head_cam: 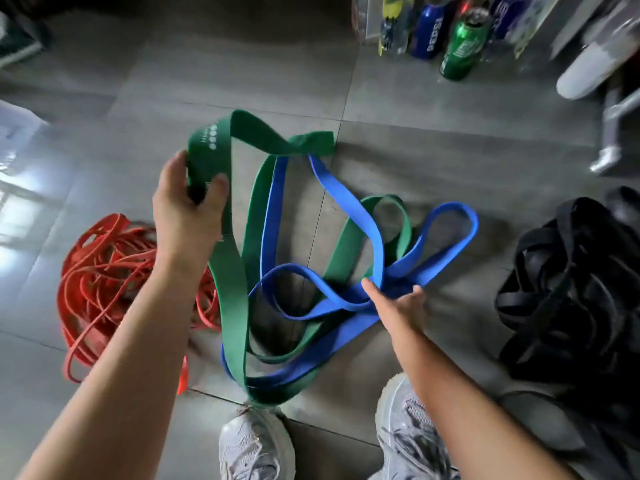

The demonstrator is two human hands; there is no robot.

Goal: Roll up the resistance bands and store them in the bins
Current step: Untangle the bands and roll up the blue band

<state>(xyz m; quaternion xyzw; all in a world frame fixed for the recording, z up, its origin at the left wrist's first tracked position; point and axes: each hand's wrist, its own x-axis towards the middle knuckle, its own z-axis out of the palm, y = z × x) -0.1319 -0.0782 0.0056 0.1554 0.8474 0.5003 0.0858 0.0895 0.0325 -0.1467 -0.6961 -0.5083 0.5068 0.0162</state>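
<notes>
Bands of thin red rubber (100,271) lie in a tangled heap on the grey tiled floor (242,74), just to the left of the left forearm and partly hidden under it. The left hand (188,209) is raised above the floor and grips a wide flat green resistance band (230,292) between the thumb and the curled fingers. From this hand the green band hangs down in a long loop to the floor, close to the person's light grey sports shoe (256,445). Between the two hands the green band is mixed with a wide flat blue resistance band (346,194), which lies on the floor in several open loops. The right hand (398,306) is low, with fingers stretched and spread, and its tips touch the blue band where the loops cross. To the right of the right hand there is a heap of black flat bands (568,278). Far beyond this hand a green drink can (462,46) and a blue bottle (431,29) stand on the floor.
</notes>
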